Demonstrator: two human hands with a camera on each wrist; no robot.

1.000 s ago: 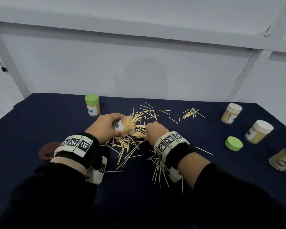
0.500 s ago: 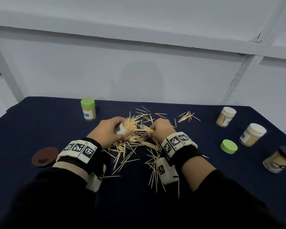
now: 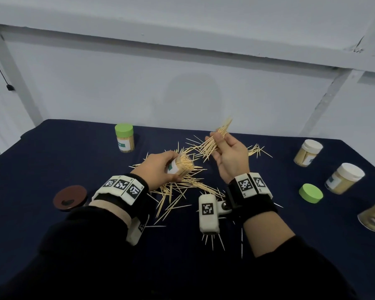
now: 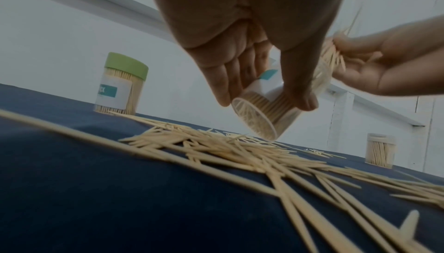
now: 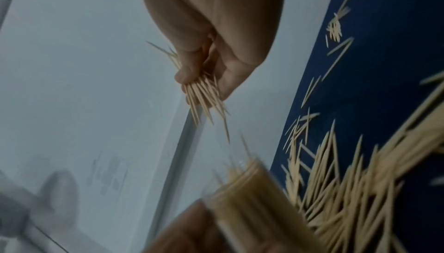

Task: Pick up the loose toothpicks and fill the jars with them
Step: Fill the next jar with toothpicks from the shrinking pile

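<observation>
Toothpicks [image 3: 214,139] pinched in right hand [image 3: 230,156] above open jar [image 3: 181,167].

You are working over a matt dark-blue cloth [image 3: 52,161] that looks soft. The loose toothpicks [image 3: 178,189] at the frame's centre are pale, bare wood with a dull finish. The open jar [image 4: 261,112] is clear, smooth plastic with a white paper label. At upper left, the green-lidded jar [image 3: 124,137] wears a matt plastic cap. Lower left, the brown lid [image 3: 70,197] has a slight gloss. Your wristbands [image 3: 250,187] look like black fabric.
</observation>
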